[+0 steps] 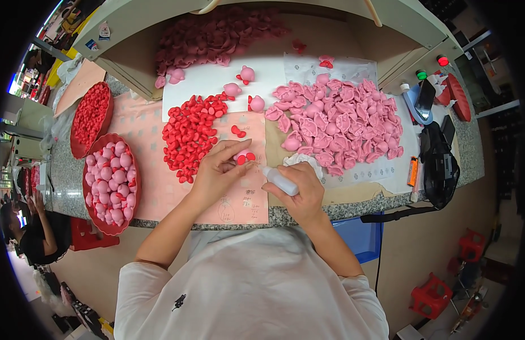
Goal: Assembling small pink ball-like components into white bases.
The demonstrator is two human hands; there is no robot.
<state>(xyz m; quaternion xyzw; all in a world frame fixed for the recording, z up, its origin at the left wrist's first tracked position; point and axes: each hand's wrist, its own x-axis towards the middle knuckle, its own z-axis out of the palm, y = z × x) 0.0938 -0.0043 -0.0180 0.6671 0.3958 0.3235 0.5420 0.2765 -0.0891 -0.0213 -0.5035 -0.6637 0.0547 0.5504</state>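
Note:
Between the fingertips of my left hand (212, 171) is a small pink round piece (243, 155) with red parts on its side. My right hand (309, 195) grips a translucent squeeze bottle (283, 182), its thin nozzle pointing left, close to the pink piece. Just beyond the right hand lies a crumpled white tissue (306, 162). A heap of small red curved pieces (189, 133) spreads beyond my left hand, and a single red piece (238, 131) sits apart from it. Pink hollow pieces (344, 122) form a heap to the right. Several pink balls with red parts (256, 103) rest farther back.
At left stand a red basket (134, 195) of pink-and-red pieces and another red basket (110, 116) of red pieces. A beige box-like housing (126, 71) arches over the back, with more pink pieces inside. At right are a phone (425, 95) and black bag (441, 164).

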